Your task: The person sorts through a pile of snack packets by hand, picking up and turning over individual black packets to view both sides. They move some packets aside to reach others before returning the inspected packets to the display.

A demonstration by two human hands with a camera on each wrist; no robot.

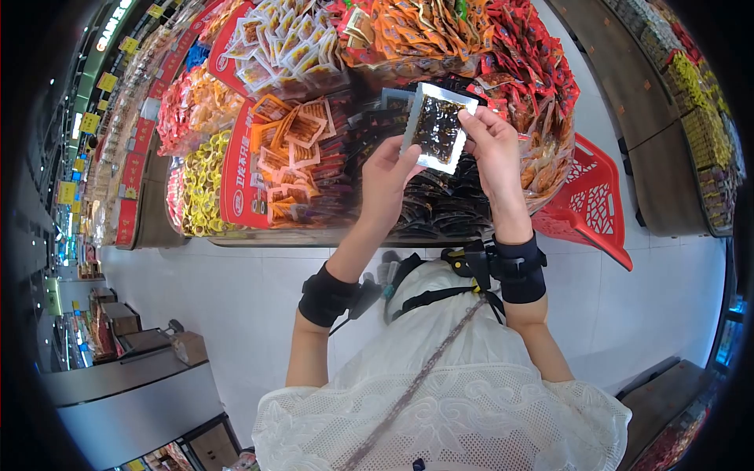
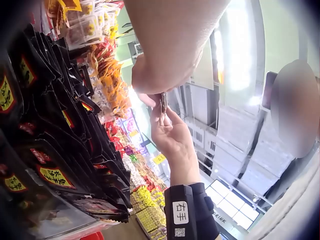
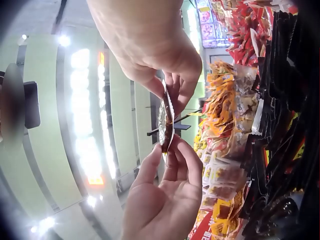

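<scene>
Both hands hold one small flat packet (image 1: 438, 129) with a clear face, dark contents and a silvery edge, above the display of snack packets. The left hand (image 1: 385, 179) pinches its lower left side between thumb and fingers; the right hand (image 1: 495, 149) pinches its upper right edge. Seen edge-on in the right wrist view, the packet (image 3: 166, 117) lies between the right hand (image 3: 155, 47) above and the left hand (image 3: 167, 200) below. In the left wrist view the left hand (image 2: 167, 55) largely hides it, with the right hand (image 2: 175, 142) beyond.
Black packets (image 1: 444, 208) lie beneath the hands, orange packets (image 1: 294, 149) to the left, red packets (image 1: 542, 71) at the upper right. A red plastic basket (image 1: 589, 196) stands right of the display. Shelves (image 1: 628, 94) line the right side.
</scene>
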